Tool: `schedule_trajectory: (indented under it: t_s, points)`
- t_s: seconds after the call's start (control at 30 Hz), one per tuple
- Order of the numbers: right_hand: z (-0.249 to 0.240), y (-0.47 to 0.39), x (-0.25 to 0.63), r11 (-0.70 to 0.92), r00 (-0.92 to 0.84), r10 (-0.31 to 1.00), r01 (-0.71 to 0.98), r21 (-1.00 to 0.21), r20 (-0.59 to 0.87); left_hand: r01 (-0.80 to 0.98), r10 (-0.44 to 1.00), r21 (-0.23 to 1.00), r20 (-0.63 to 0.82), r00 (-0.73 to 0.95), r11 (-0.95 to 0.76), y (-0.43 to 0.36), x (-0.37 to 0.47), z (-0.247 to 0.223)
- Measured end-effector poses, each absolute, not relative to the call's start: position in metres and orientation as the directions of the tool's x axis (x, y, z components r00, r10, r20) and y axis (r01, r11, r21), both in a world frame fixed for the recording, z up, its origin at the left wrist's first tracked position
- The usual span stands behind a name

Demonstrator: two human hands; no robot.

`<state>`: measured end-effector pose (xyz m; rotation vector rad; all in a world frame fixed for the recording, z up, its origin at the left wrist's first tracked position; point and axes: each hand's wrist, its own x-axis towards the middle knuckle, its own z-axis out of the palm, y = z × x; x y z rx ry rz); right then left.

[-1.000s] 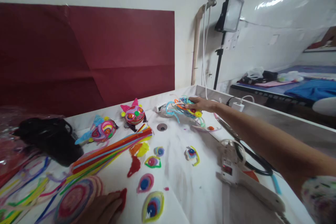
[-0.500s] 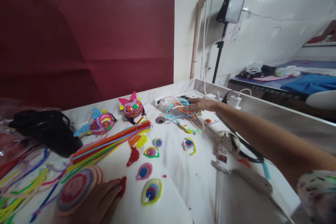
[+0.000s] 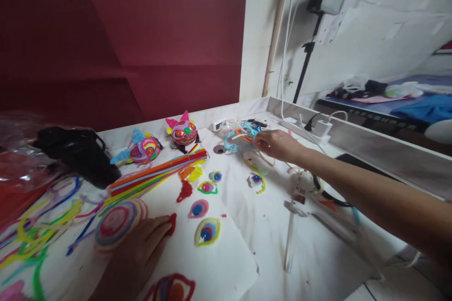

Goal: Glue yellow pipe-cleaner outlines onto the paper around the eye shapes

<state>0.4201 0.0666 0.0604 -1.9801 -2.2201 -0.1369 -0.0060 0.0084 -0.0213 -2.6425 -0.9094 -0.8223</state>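
Observation:
My left hand (image 3: 143,242) is low on the left over white paper, its fingers together on a small red fuzzy piece (image 3: 172,224). Against that hand stands a round disc (image 3: 120,221) coiled from pink, red and blue pipe cleaners. Farther off, my right hand (image 3: 277,145) has its fingers bent and closed at the edge of a tangle of pipe cleaners (image 3: 243,134) in blue, orange and white. What those fingertips pinch, if anything, is hidden. Several coiled eye shapes lie between the hands, among them a yellow-rimmed eye (image 3: 207,232) and a pink one (image 3: 198,208).
Straight pipe cleaners (image 3: 158,171) lie in a bundle behind my left hand. Two decorated faces, one with pink ears (image 3: 184,130), stand at the back. A black bag (image 3: 77,153) is at left. A glue gun (image 3: 300,188) and cables lie under my right arm.
My right hand has gone from spread fingers over the tangle to bent, closed fingers at its near right side. The left hand keeps the red piece. The camera view has tilted down.

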Motion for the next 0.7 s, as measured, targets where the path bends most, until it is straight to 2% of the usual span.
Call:
schedule_trajectory:
  t_s: [0.2, 0.33, 0.4, 0.5, 0.6, 0.7]
  points:
    - [0.02, 0.068, 0.389, 0.058, -0.058, 0.998, 0.998, -0.02, 0.008, 0.599, 0.473, -0.039, 0.573, 0.669, -0.8, 0.002, 0.0, -0.016]
    - [0.013, 0.076, 0.39, 0.026, -0.031, 0.998, 0.996, -0.089, -0.05, 0.598, 0.478, -0.026, 0.574, 0.665, -0.801, 0.001, -0.001, -0.019]
    - [0.017, 0.076, 0.395, 0.003, -0.013, 0.998, 0.985, -0.175, -0.056, 0.601, 0.486, -0.015, 0.573, 0.66, -0.799, 0.0, -0.002, -0.021]
    - [0.026, 0.071, 0.4, -0.021, -0.007, 0.998, 0.921, -0.388, -0.07, 0.602, 0.504, 0.01, 0.558, 0.659, -0.798, -0.002, -0.002, -0.021]
    - [0.038, 0.057, 0.398, -0.046, -0.036, 0.993, 0.772, -0.633, -0.116, 0.617, 0.541, 0.044, 0.534, 0.65, -0.786, -0.004, -0.003, -0.018]
    - [0.049, 0.039, 0.39, -0.073, -0.093, 0.983, 0.579, -0.812, -0.155, 0.632, 0.559, 0.064, 0.541, 0.629, -0.772, -0.005, -0.005, -0.014]
